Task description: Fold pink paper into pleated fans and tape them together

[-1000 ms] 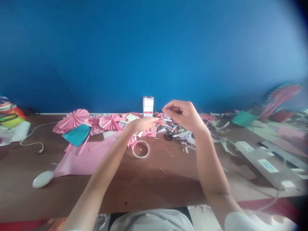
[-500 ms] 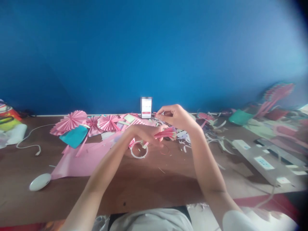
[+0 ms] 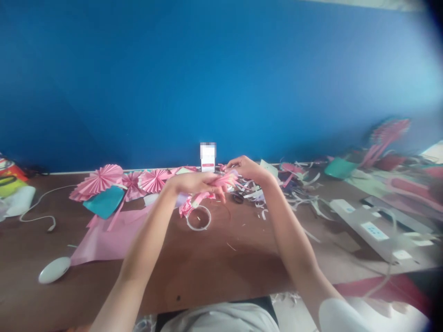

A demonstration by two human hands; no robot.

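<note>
My left hand is closed on a bundle of folded pink paper, just above the table's middle. Close by on the right, my right hand has its fingers bent and pressed together beside the bundle's upper end; what they hold is too small to make out. Below my left hand a white ring, perhaps a tape roll, lies on the brown table. Crumpled pink paper touches the ring's left side.
Pink pleated fans, a teal piece and a pink sheet lie left. A phone stands against the blue wall. Paper strips and a power strip lie right. A white oval object sits front left.
The bundle has turned, and its pale inner side now shows more. My right hand has come lower and nearer to it. The camera view has shifted slightly.
</note>
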